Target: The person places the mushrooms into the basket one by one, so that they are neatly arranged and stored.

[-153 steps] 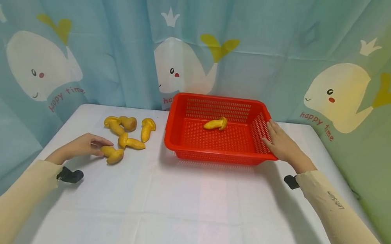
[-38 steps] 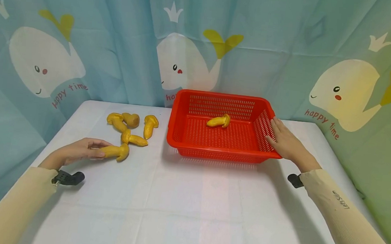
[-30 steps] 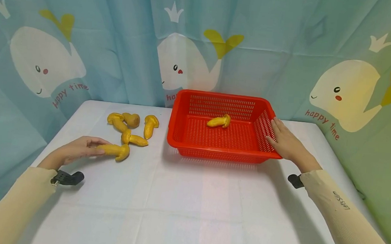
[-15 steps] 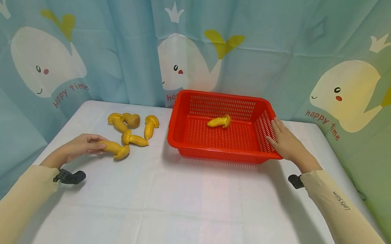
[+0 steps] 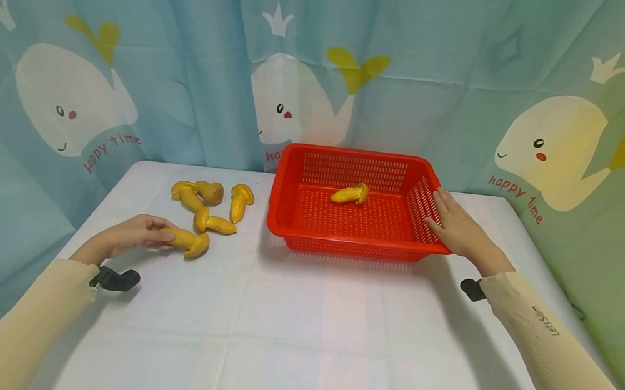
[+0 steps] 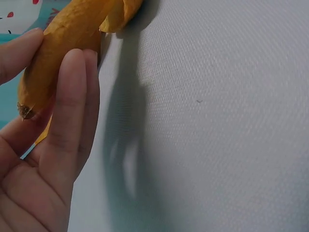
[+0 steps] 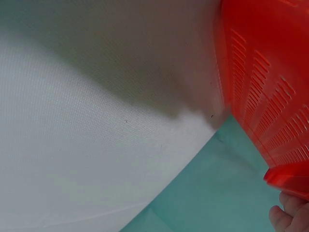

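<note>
My left hand (image 5: 130,237) pinches a yellow mushroom (image 5: 194,245) by its stem, cap pointing right, low over the left part of the table. In the left wrist view, thumb and fingers (image 6: 71,101) press either side of the stem (image 6: 63,43), and its brown cut end shows. On the right, my right hand (image 5: 458,231) lies with straight fingers along the right rim of a red slotted basket (image 5: 353,240); the right wrist view catches only its fingertips (image 7: 294,215) under the basket's rim. One more mushroom (image 5: 349,194) lies inside the basket.
Several other mushrooms lie on the white-covered table (image 5: 300,319) at the back left: one (image 5: 219,225) just beyond the held one, one (image 5: 241,202) nearer the basket, and two touching (image 5: 187,194) behind. A whale-print curtain (image 5: 199,83) hangs along the back edge.
Five seconds ago my left hand hovered loosely beside the mushroom; now it grips the stem, and the mushroom has turned and shifted slightly. The right hand stays on the basket rim.
</note>
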Motion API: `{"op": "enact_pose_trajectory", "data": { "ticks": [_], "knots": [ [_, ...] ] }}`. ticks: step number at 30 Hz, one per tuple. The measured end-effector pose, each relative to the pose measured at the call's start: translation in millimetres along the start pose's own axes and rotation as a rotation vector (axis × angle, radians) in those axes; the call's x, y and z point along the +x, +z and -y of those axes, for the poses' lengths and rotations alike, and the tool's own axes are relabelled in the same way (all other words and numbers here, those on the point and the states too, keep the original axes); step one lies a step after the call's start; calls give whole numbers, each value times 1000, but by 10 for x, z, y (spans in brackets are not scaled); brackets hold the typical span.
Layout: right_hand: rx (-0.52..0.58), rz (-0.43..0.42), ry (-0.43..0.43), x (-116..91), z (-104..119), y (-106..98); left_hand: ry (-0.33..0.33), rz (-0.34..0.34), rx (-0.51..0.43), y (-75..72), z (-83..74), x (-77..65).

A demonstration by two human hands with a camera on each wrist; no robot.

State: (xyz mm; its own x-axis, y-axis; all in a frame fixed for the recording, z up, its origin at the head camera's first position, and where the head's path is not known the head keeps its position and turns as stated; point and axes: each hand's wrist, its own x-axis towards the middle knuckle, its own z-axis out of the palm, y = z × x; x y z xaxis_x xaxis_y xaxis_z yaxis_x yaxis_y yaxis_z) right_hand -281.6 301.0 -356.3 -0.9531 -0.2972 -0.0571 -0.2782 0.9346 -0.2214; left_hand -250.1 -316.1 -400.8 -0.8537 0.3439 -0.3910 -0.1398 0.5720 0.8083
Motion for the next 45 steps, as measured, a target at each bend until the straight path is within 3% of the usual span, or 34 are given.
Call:
{"op": "enact_pose_trajectory", "data": {
  "ticks": [9, 14, 21, 28, 32, 40, 45],
  "knots": [
    [2, -1, -11, 3, -17, 1, -22, -27, -75, 9, 19, 8],
    [1, -1, -6, 12, -20, 6, 3, -52, -111, 4, 5, -18],
    [4, -14, -10, 15, -34, 15, 66, -145, -89, -37, -66, -72],
    [0, -7, -7, 12, -16, 10, 85, -259, -58, -45, -181, -121],
    [1, -4, -6, 10, -13, 2, 122, -331, -45, -36, -263, -138],
    [-3, -12, -13, 7, -20, 9, 236, -403, -151, -53, -345, -139],
    [1, -12, -13, 10, -24, 15, 305, -446, -88, -60, -385, -99]
  ]
}}
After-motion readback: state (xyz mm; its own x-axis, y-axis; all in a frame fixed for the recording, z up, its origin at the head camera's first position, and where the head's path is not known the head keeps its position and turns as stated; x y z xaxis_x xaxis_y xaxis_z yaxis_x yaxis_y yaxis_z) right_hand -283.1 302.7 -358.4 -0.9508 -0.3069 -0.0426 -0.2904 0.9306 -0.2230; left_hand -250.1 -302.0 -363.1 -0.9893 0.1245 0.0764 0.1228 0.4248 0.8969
